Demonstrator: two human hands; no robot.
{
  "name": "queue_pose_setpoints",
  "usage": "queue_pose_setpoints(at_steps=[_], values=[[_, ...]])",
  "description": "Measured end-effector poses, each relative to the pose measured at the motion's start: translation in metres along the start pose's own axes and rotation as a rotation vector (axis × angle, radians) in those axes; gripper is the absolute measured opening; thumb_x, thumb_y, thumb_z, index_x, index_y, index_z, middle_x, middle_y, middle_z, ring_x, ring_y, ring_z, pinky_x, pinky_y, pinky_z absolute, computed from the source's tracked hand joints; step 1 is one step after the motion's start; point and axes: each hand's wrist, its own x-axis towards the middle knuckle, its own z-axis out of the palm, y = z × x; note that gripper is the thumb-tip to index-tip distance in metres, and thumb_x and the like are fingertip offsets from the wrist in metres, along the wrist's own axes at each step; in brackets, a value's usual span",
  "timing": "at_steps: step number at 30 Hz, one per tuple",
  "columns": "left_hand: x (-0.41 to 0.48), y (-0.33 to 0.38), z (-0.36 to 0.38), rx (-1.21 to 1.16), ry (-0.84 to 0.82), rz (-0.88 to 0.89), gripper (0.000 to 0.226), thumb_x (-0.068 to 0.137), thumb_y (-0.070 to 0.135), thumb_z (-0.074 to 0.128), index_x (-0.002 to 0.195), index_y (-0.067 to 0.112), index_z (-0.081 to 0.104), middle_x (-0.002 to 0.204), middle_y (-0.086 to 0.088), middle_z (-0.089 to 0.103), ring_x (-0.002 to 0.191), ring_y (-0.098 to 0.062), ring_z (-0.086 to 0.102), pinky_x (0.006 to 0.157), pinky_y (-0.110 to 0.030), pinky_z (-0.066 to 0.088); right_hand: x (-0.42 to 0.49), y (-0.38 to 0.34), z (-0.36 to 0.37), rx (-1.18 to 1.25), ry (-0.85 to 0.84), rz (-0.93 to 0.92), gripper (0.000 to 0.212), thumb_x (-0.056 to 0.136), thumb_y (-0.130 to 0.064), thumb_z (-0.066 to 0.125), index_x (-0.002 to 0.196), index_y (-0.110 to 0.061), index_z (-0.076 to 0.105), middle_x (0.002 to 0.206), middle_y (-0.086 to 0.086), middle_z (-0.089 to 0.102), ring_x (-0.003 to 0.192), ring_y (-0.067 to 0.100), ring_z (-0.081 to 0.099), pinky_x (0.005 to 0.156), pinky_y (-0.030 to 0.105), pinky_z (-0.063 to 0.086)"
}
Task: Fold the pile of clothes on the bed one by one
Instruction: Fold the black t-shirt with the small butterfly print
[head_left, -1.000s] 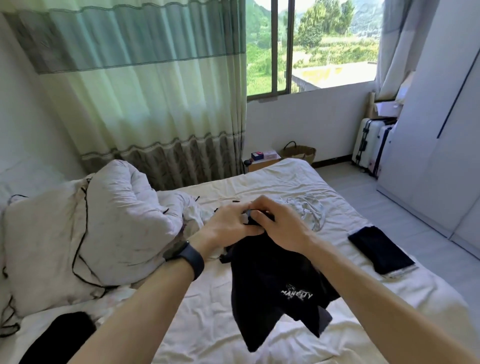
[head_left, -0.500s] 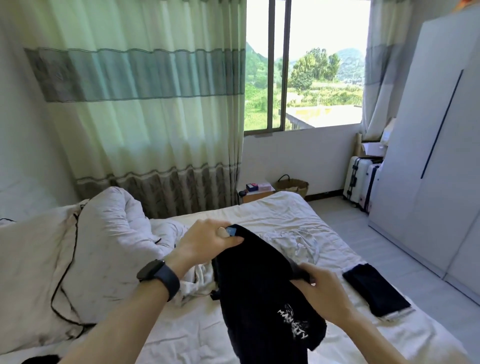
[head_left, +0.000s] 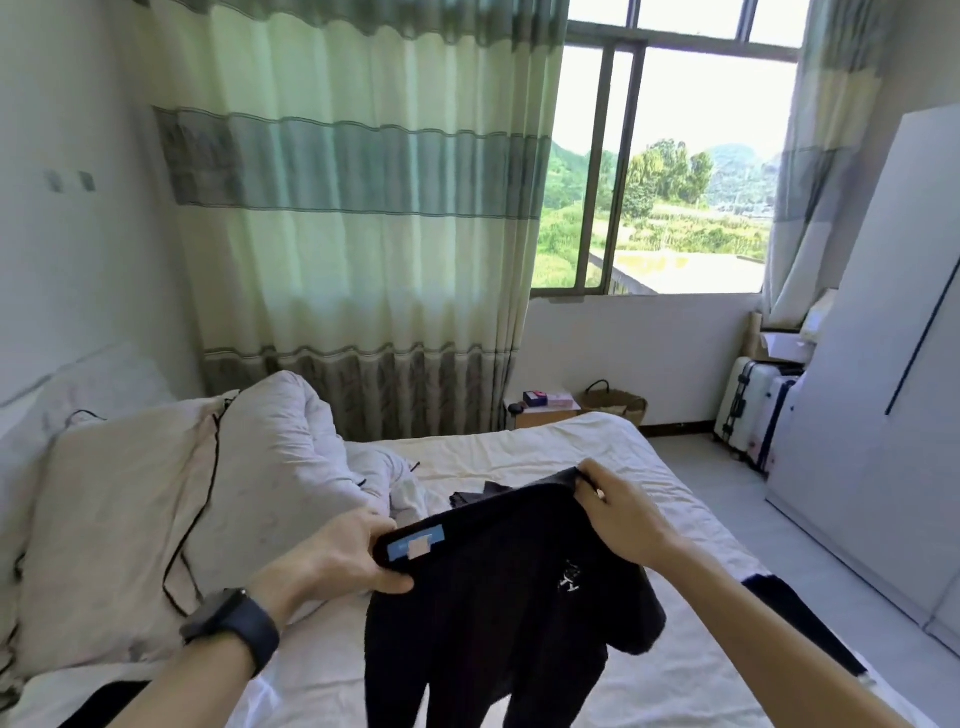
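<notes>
Evidently the folding is midway: a black garment (head_left: 498, 618) hangs above the bed (head_left: 524, 447), its waistband pinched by the left hand (head_left: 337, 556) at the labelled end and by the right hand (head_left: 618, 519) at the other, each grip closed on cloth. One dark folded piece (head_left: 795, 605) lies near the bed's right edge, and a few crumpled clothes (head_left: 470, 498) wait beyond. A woven basket (head_left: 613, 405) by the wall hides its contents, and the suitcases (head_left: 748, 410) stand closed.

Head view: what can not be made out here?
Head view only:
Black garment: its lower part is cut off by the bottom edge.
White print: too small and creased to read.
Dark clothes behind: mostly hidden by the garment.
Dark item at right: partly covered by the right forearm.
</notes>
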Motion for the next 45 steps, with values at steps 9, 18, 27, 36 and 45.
queue_pose_setpoints(at_steps=[9,18,27,36,45], values=[[-0.016,-0.042,0.002,-0.303,0.28,-0.108,0.02,0.087,0.009,0.075,0.086,0.011,0.055,0.077,-0.008,0.065,0.065,-0.01,0.055,0.059,-0.02,0.043,-0.012,-0.038,-0.003,-0.057,-0.141,0.06,0.029,0.091,-0.056,0.065,0.075,-0.032,0.064,0.064,-0.017,0.062,0.06,-0.004,0.056,0.057,0.013,0.041],[-0.058,-0.004,-0.001,-0.136,0.024,-0.095,0.026,0.075,0.049,0.083,0.075,0.025,0.074,0.066,0.013,0.066,0.062,0.002,0.06,0.059,-0.01,0.041,-0.041,-0.005,-0.037,-0.049,0.106,0.0,0.012,0.097,-0.034,0.065,0.086,-0.034,0.068,0.077,-0.023,0.067,0.08,0.0,0.061,0.068,0.022,0.041],[-0.097,-0.004,0.104,0.094,-0.064,-0.137,0.017,0.072,0.037,0.089,0.07,0.04,0.073,0.074,0.023,0.065,0.07,0.006,0.058,0.063,-0.013,0.041,-0.117,0.064,0.002,-0.021,0.232,0.009,0.008,0.096,-0.026,0.066,0.1,-0.023,0.073,0.088,-0.023,0.057,0.088,0.002,0.051,0.08,0.026,0.037],[-0.132,0.007,0.168,0.03,0.481,-0.033,0.01,0.087,0.029,0.076,0.091,0.037,0.074,0.083,0.009,0.055,0.077,-0.008,0.057,0.069,-0.026,0.042,-0.193,0.102,-0.005,0.118,0.289,0.176,0.006,0.096,-0.027,0.068,0.097,-0.024,0.073,0.084,-0.019,0.064,0.08,-0.001,0.059,0.073,0.007,0.038],[-0.166,0.015,0.187,0.016,0.565,-0.089,0.007,0.098,0.042,0.057,0.1,0.037,0.061,0.089,0.025,0.065,0.083,-0.009,0.063,0.073,-0.033,0.048,-0.253,0.136,-0.006,0.048,0.254,0.249,0.011,0.093,-0.026,0.072,0.097,-0.016,0.074,0.093,-0.001,0.068,0.088,0.022,0.064,0.079,0.031,0.043]])
